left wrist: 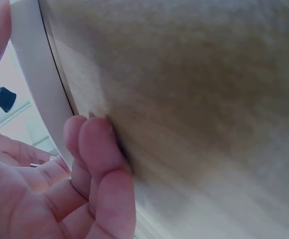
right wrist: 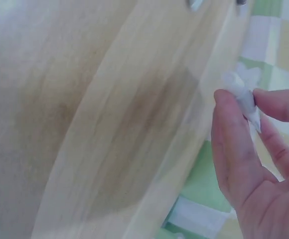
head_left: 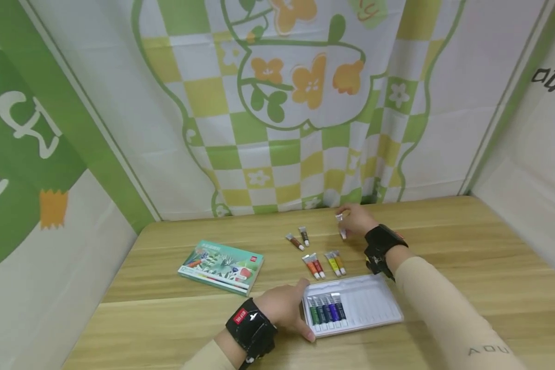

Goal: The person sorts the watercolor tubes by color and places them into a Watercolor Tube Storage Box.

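Observation:
My right hand (head_left: 358,220) pinches a white paint tube (right wrist: 243,97) between thumb and fingers near the table's back edge. With its thumb and fingers, my left hand (head_left: 284,307) grips the left end of a white plastic paint tray (head_left: 370,303). Several dark tubes, green through blue and purple to near black, lie in the tray's left slots (head_left: 326,310). Behind the tray are an orange and a red tube (head_left: 314,266), with a yellow and an ochre tube (head_left: 335,263) to their right. Farther back lie a brown tube (head_left: 295,242) and a black tube (head_left: 304,236).
A teal illustrated paint box (head_left: 222,266) lies on the wooden table (head_left: 157,313), left of the tubes. A patterned curtain (head_left: 300,169) hangs behind the table's back edge, and printed cloth panels stand at both sides.

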`<action>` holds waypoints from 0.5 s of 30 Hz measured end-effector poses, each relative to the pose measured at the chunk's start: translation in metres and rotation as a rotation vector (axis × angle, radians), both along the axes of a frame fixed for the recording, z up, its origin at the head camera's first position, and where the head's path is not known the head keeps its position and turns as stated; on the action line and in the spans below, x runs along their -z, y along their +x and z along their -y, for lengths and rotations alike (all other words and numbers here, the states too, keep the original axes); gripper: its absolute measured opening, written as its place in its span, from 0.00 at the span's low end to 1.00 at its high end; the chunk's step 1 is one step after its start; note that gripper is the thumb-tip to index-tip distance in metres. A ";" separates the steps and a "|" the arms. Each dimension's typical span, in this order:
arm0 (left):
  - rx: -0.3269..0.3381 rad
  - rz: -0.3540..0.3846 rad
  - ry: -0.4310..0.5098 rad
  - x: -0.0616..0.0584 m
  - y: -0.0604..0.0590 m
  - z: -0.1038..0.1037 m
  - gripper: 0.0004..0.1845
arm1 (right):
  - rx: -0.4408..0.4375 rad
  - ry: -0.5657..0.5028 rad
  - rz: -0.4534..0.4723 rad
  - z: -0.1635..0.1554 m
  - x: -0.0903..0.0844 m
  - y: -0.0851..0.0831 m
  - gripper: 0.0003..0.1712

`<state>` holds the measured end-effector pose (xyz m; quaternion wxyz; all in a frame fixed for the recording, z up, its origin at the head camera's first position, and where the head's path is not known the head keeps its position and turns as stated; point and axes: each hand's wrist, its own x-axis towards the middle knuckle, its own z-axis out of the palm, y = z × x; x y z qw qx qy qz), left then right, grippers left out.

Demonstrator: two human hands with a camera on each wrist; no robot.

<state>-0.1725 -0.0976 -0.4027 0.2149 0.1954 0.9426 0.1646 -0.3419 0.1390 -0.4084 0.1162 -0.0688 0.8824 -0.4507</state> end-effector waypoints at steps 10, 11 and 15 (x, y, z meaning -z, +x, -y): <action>-0.010 0.017 0.013 0.000 0.001 0.000 0.59 | -0.051 -0.255 0.103 -0.006 -0.008 0.028 0.25; -0.009 0.016 0.011 0.000 0.001 0.000 0.59 | -0.070 -0.278 0.113 -0.007 -0.008 0.032 0.25; 0.000 0.009 0.010 -0.002 0.000 0.000 0.59 | -0.144 -0.328 0.150 -0.009 -0.006 0.051 0.23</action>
